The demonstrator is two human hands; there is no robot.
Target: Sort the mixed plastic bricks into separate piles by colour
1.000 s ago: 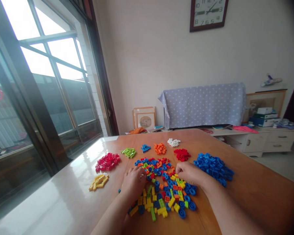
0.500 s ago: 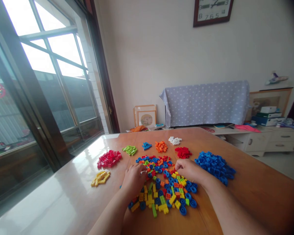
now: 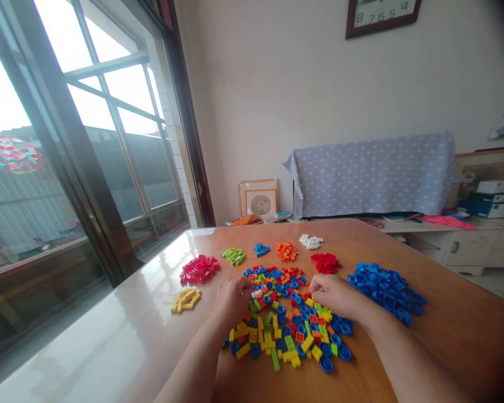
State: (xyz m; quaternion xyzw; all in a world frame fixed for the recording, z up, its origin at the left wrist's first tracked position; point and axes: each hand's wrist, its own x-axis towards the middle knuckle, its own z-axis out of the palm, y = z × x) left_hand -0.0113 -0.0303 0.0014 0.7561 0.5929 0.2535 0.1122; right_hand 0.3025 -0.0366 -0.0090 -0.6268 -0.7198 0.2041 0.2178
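A mixed pile of small coloured bricks (image 3: 288,324) lies on the wooden table (image 3: 445,336) in front of me. My left hand (image 3: 233,299) rests on the pile's left side, fingers curled at a small white piece (image 3: 256,293). My right hand (image 3: 336,295) sits on the pile's right side with its fingers curled down into the bricks; what they pinch is hidden. Sorted heaps ring the pile: dark red (image 3: 199,268), yellow (image 3: 186,299), green (image 3: 233,256), small blue (image 3: 261,249), orange (image 3: 287,251), white (image 3: 311,242), red (image 3: 326,262) and a large blue heap (image 3: 386,288).
A tall window (image 3: 88,157) runs along the left. Behind the table stand a cloth-covered object (image 3: 373,173), framed pictures (image 3: 259,200) on the floor, and a white low cabinet (image 3: 466,240) with boxes. A clock (image 3: 382,17) hangs on the wall.
The view has swung left and slightly up, so everything sits further right. Both hands stay on the pile, with the left fingers shifting toward the white piece.
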